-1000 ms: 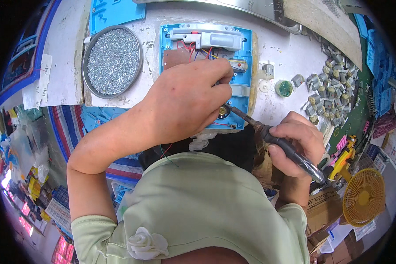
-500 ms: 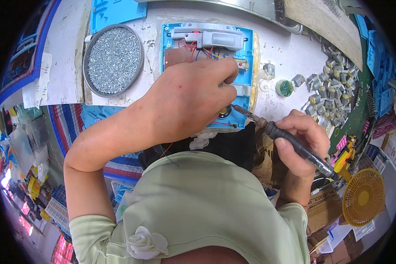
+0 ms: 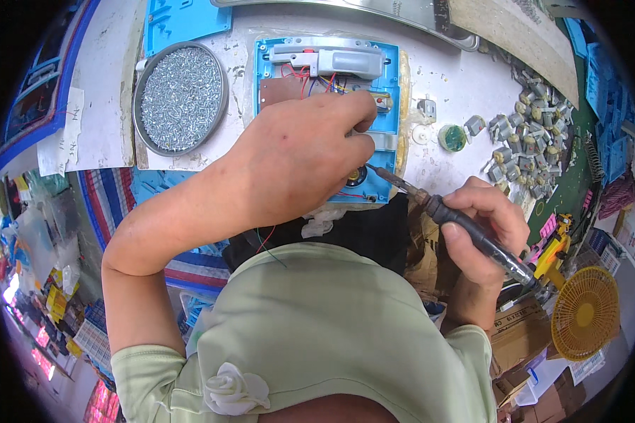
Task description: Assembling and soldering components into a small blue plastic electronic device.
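Note:
My right hand (image 3: 488, 229) is wrapped round the dark handle of a soldering iron (image 3: 466, 224). Its thin tip points up and left, over the right part of a light blue plastic casing (image 3: 394, 70). Across the casing's middle lies my left hand (image 3: 307, 151), fingers curled together in a pinch; whatever they grip is hidden. Inside the casing are a grey plastic mechanism (image 3: 346, 63), a brown board (image 3: 275, 92), red, blue and yellow wires, and a small motor (image 3: 382, 102). A round dark speaker (image 3: 357, 176) shows partly beside my left fingers.
At the left stands a round metal tray (image 3: 180, 99) full of small screws. Many small motors (image 3: 533, 134) lie heaped at the right, near a small green-filled round pot (image 3: 452, 138). A metal tray edge (image 3: 374, 10) runs along the back. A yellow fan (image 3: 584, 314) stands lower right.
The casing and other table things appear slightly further left in view. My left hand has shifted slightly left too, and more of the speaker shows. The iron stays in my right hand.

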The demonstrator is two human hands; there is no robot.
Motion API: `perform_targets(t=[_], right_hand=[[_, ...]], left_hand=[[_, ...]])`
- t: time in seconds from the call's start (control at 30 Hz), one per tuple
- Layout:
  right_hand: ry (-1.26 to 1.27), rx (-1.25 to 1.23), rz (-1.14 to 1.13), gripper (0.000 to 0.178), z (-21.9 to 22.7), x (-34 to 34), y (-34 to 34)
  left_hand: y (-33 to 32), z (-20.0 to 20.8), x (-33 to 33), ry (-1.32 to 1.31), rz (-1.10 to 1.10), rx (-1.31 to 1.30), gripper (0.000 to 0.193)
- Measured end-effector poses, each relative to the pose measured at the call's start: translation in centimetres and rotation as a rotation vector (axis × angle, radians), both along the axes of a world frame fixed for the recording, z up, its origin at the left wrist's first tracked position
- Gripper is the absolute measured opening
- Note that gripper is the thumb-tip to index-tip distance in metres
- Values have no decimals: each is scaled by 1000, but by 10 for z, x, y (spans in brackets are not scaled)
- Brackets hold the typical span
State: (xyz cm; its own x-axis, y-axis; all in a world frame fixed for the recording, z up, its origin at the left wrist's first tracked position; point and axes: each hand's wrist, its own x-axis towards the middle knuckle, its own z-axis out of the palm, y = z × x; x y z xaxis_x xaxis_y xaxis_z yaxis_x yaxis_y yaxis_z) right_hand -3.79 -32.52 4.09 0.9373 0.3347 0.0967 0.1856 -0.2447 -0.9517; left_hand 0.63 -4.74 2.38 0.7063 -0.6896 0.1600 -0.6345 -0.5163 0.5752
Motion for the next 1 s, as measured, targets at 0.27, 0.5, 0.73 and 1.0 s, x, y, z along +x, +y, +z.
perform_targets(t=[0.27,0.5,0.73,1.0], right_hand=[[-50,0,-8,31,-3,1,-7],[-64,15,-68,30,-2,-2,-13],[-56,56,-161,31,4,-11,-21],[-362,172,-1017,16,28,-35,-155]], left_hand=[[4,2,1,4,-15,-27,24],[19,-2,5,-38,-67,-35,21],[10,3,12,30,-91,-45,21],[7,5,11,-47,-128,2,25]])
